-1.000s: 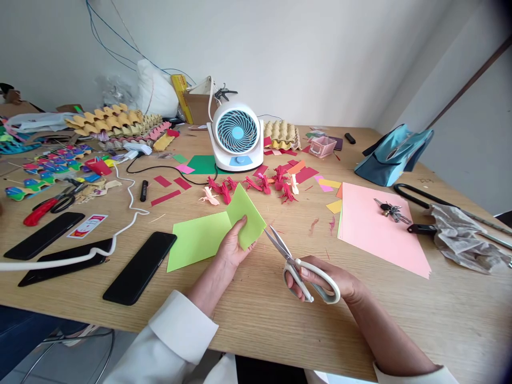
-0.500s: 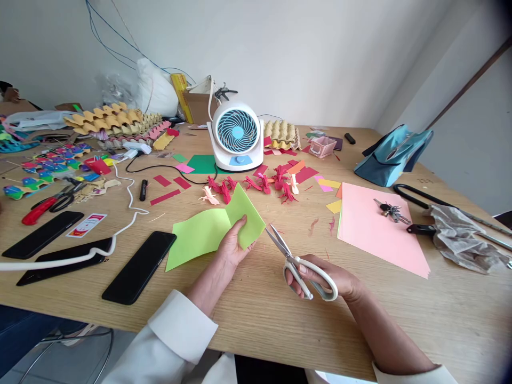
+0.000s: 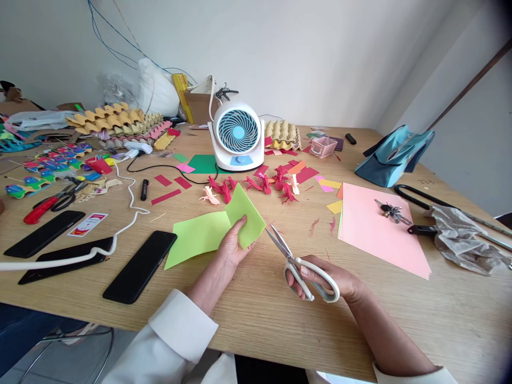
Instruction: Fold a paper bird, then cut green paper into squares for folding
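My left hand (image 3: pixel 235 240) grips a creased sheet of lime-green paper (image 3: pixel 200 234), thumb on top and fingers behind it. The right part of the sheet tilts up, while the left part spreads low over the table. In my right hand (image 3: pixel 324 277) is a pair of scissors (image 3: pixel 294 260) with white-and-grey handles. Their blades are slightly apart and point up-left, with the tips close to the paper's right edge. Behind the paper stand several small folded red paper figures (image 3: pixel 264 182), with a pale pink one (image 3: pixel 210 195) at their left.
A white fan (image 3: pixel 239 136) stands at the back centre. Pink paper sheets (image 3: pixel 378 229) with keys (image 3: pixel 394 212) on them lie right. Black phones (image 3: pixel 138 266), a white cable (image 3: pixel 132 192) and red-handled scissors (image 3: pixel 42 209) are left. A blue bag (image 3: pixel 394 157) sits back right.
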Demonstrator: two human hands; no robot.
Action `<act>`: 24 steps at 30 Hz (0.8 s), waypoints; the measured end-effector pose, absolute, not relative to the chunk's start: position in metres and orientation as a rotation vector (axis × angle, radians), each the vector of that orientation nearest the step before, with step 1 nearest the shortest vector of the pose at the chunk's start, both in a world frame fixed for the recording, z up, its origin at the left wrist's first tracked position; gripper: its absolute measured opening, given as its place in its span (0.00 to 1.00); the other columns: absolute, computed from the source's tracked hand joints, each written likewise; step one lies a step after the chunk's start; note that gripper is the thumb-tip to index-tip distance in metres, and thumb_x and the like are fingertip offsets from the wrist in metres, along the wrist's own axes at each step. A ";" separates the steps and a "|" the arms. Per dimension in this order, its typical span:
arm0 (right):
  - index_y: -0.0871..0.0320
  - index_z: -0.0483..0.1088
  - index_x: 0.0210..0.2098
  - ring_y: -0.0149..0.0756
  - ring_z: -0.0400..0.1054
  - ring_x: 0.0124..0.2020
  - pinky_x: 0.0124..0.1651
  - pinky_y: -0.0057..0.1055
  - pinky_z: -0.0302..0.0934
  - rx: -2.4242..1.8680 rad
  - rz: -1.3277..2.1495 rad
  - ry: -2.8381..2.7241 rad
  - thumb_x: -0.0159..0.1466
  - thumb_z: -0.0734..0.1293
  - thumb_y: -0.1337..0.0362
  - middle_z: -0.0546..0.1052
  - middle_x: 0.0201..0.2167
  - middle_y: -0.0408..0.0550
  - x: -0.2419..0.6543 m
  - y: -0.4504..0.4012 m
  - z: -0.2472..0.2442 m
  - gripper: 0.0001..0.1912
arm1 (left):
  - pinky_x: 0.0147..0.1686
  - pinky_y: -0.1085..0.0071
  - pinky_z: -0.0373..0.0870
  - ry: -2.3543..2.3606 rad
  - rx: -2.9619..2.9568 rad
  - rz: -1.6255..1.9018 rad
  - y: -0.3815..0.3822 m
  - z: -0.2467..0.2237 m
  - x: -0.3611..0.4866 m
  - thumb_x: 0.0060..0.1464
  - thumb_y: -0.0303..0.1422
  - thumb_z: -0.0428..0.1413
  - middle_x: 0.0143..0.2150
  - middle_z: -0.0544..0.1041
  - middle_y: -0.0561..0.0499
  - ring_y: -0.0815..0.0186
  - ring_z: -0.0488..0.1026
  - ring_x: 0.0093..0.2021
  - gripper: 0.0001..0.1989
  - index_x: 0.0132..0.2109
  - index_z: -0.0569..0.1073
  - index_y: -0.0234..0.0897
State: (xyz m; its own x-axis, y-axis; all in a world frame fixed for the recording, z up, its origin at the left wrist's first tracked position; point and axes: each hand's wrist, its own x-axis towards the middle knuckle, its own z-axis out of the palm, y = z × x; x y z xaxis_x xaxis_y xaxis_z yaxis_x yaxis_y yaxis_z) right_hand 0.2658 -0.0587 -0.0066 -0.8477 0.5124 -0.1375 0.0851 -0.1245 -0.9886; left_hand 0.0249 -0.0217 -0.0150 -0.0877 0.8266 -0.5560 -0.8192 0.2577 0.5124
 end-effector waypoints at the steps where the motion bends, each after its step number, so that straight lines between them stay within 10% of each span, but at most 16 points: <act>1: 0.64 0.70 0.38 0.32 0.68 0.28 0.32 0.31 0.64 -0.676 2.052 -1.855 0.66 0.59 0.41 0.72 0.28 0.49 0.266 -0.059 -0.007 0.29 | 0.25 0.75 0.73 0.941 0.013 1.369 -0.022 -0.015 0.025 0.50 0.27 0.64 0.30 0.80 0.54 0.69 0.77 0.26 0.07 0.37 0.75 0.37; 24: 0.65 0.70 0.39 0.31 0.68 0.27 0.31 0.29 0.62 -0.745 2.039 -1.816 0.66 0.60 0.40 0.72 0.27 0.48 0.263 -0.058 -0.008 0.30 | 0.33 0.72 0.78 0.913 0.091 1.431 -0.024 -0.014 0.031 0.52 0.24 0.63 0.32 0.82 0.52 0.67 0.79 0.29 0.10 0.43 0.76 0.36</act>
State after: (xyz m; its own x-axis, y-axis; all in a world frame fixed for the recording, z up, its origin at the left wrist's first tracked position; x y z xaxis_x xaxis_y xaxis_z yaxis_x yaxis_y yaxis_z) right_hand 0.2626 -0.0576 -0.0082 -0.8167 0.5502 -0.1738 0.1090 -0.1487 -0.9829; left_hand 0.0310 -0.0244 -0.0138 -0.1259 0.8673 -0.4816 -0.8023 0.1966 0.5636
